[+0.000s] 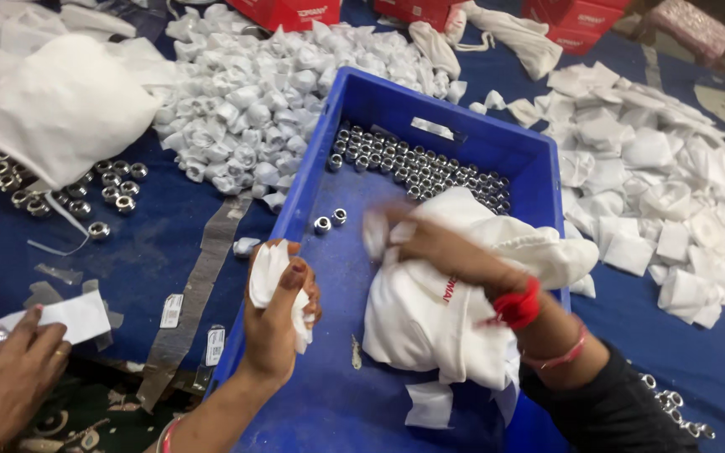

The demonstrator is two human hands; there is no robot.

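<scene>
The left hand (279,315) is closed around a small white paper wrap (267,273), thumb pressed over it, just above the near left wall of the blue crate (396,105). The right hand (430,243) reaches left across the white cloth bag (430,319) lying in the crate; it is blurred, so I cannot tell whether its fingers pinch anything. 2 loose steel nuts (331,221) sit just beyond it, with rows of nuts (417,168) farther back. The step looks like wrapping a nut in paper; the next move calls for a firm twist closed. A co-worker's hand (2,377) at the near left holds a paper square (73,317).
</scene>
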